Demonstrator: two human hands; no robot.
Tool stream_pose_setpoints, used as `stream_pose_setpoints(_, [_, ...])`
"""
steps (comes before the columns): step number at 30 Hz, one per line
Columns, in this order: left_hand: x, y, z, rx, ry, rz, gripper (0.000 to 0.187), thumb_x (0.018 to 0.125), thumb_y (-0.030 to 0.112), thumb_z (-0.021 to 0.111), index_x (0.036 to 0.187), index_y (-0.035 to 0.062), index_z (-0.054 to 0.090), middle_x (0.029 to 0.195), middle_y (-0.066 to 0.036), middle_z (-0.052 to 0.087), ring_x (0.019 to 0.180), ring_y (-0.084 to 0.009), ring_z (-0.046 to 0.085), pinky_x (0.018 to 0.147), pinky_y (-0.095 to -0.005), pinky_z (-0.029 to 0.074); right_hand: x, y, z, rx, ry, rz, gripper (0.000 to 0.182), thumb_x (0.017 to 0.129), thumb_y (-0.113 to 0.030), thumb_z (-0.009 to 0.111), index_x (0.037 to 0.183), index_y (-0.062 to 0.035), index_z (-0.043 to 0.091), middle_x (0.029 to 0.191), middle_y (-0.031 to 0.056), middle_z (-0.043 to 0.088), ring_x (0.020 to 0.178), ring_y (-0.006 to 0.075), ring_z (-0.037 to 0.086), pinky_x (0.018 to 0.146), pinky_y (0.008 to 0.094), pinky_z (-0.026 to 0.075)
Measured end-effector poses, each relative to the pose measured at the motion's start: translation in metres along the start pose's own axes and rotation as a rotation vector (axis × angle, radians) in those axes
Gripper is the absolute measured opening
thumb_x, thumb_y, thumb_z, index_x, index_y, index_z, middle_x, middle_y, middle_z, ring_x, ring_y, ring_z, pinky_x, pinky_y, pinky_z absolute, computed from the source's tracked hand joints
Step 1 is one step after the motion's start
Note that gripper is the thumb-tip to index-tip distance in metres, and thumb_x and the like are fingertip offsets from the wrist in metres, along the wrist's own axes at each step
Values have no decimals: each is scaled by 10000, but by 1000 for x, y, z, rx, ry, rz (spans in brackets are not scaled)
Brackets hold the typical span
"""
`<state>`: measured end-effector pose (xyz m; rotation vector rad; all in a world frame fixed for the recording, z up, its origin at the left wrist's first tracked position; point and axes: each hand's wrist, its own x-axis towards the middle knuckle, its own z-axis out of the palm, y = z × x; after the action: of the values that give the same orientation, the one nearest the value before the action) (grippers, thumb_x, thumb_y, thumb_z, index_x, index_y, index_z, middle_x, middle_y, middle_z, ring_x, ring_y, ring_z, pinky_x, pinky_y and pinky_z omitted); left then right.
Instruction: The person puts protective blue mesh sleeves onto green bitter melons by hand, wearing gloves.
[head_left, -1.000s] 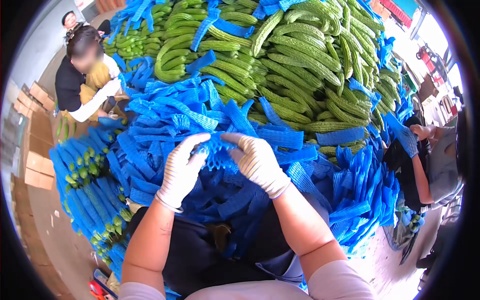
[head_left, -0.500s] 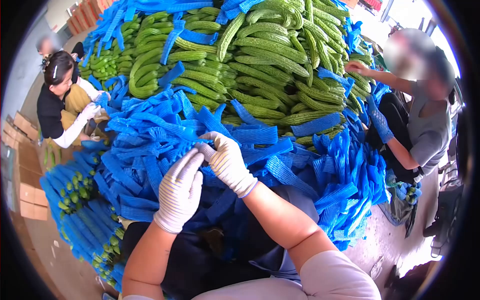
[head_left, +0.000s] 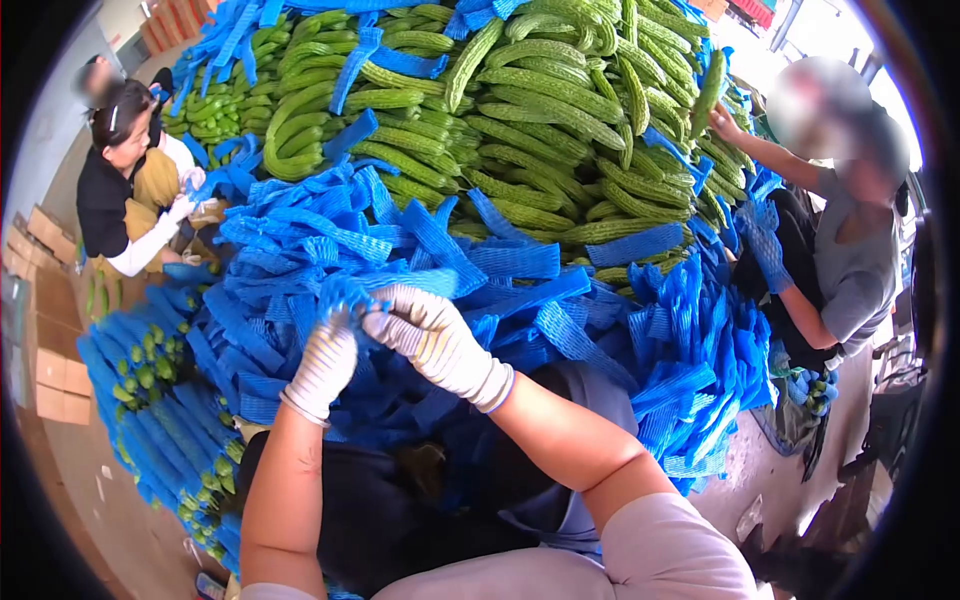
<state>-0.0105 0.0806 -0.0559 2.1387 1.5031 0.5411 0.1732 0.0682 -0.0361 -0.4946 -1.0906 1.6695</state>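
Note:
My left hand (head_left: 325,368), in a striped white glove, has its fingertips wrapped in a blue foam net sleeve (head_left: 345,296), which is bunched up at its end. Beside it my right hand (head_left: 435,340), gloved the same way, is closed with thumb and fingers at the sleeve's edge. A heap of flat blue net sleeves (head_left: 300,225) lies right under and beyond both hands. Behind that heap rises a large pile of green bitter gourds (head_left: 550,100).
Sleeved gourds (head_left: 180,440) are stacked at the lower left. At the left a person (head_left: 125,190) handles a blue sleeve. On the right another person (head_left: 850,230) in a blue glove holds up a gourd (head_left: 709,95). Cardboard boxes (head_left: 60,350) stand at the far left.
Both my hands have drawn a little lower and closer together, and the sleeve now bunches over my left fingertips. The person on the right has lifted a gourd from the pile.

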Motion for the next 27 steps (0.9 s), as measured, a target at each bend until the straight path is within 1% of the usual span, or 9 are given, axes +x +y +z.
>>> stream_pose_setpoints(2, [1, 2, 10, -123, -44, 53, 349, 928, 194, 466, 1195, -29, 497, 1089, -177, 596, 1011, -245, 588, 891, -391, 464, -8, 13, 1, 57, -132, -22, 156, 911, -141, 619, 1020, -29, 619, 914, 8, 634, 837, 100, 577, 741, 259, 477])
stream_pose_setpoints(5, [13, -4, 17, -339, -55, 28, 358, 927, 173, 471, 1223, -27, 464, 1135, -173, 556, 1048, -234, 559, 915, -380, 445, -17, 7, 14, -255, -405, 129, 160, 869, -113, 654, 991, -11, 630, 818, 38, 625, 765, 106, 569, 709, 288, 478])
stream_pose_setpoints(9, [26, -9, 15, -559, 24, -31, 381, 925, 146, 478, 1261, -23, 421, 1197, -168, 502, 1097, -219, 520, 946, -365, 420, -13, 18, 13, -398, -419, 179, 124, 863, -99, 656, 949, -12, 633, 782, 20, 602, 736, 91, 538, 674, 279, 458])
stream_pose_setpoints(16, [33, -8, 34, -499, 60, 34, 446, 921, 98, 490, 1327, -18, 346, 1304, -158, 408, 1182, -194, 452, 1001, -339, 376, -24, 0, 35, 89, -598, 274, 106, 850, -93, 667, 919, -20, 632, 736, -17, 564, 673, 59, 501, 597, 230, 410])
stream_pose_setpoints(18, [36, -10, 39, -480, 69, 33, 469, 920, 84, 493, 1346, -16, 324, 1335, -156, 381, 1206, -187, 433, 1017, -332, 364, -32, -24, 46, -338, -587, 135, 140, 832, -111, 677, 944, -40, 634, 752, 52, 605, 690, 155, 592, 618, 290, 456])
stream_pose_setpoints(20, [35, -15, 44, -466, 67, 25, 494, 919, 71, 496, 1365, -14, 303, 1366, -153, 354, 1231, -179, 413, 1033, -325, 351, -40, -26, 47, -872, -624, -12, 184, 804, -201, 655, 930, -69, 630, 848, 145, 630, 824, 356, 613, 692, 410, 503])
stream_pose_setpoints(22, [33, -20, 48, -456, 56, 9, 519, 918, 57, 500, 1384, -13, 281, 1397, -150, 327, 1255, -172, 394, 1048, -318, 339, -32, -42, 25, -1020, -679, -95, 171, 809, -215, 633, 909, -76, 629, 830, 129, 629, 806, 344, 619, 689, 411, 505])
stream_pose_setpoints(24, [28, -25, 51, -441, 48, -6, 546, 917, 43, 503, 1403, -11, 260, 1428, -148, 300, 1279, -165, 374, 1064, -310, 326, -11, -63, -18, -1112, -421, -273, 157, 831, -191, 630, 935, -75, 646, 866, 120, 647, 805, 308, 640, 695, 384, 524])
stream_pose_setpoints(27, [17, -35, 57, -396, 1, -16, 588, 916, 23, 508, 1432, -9, 227, 1474, -143, 260, 1316, -154, 345, 1088, -299, 307, 31, -69, -113, -1037, 11, 56, 206, 867, -182, 624, 1004, -34, 662, 918, 122, 687, 841, 256, 662, 770, 316, 520])
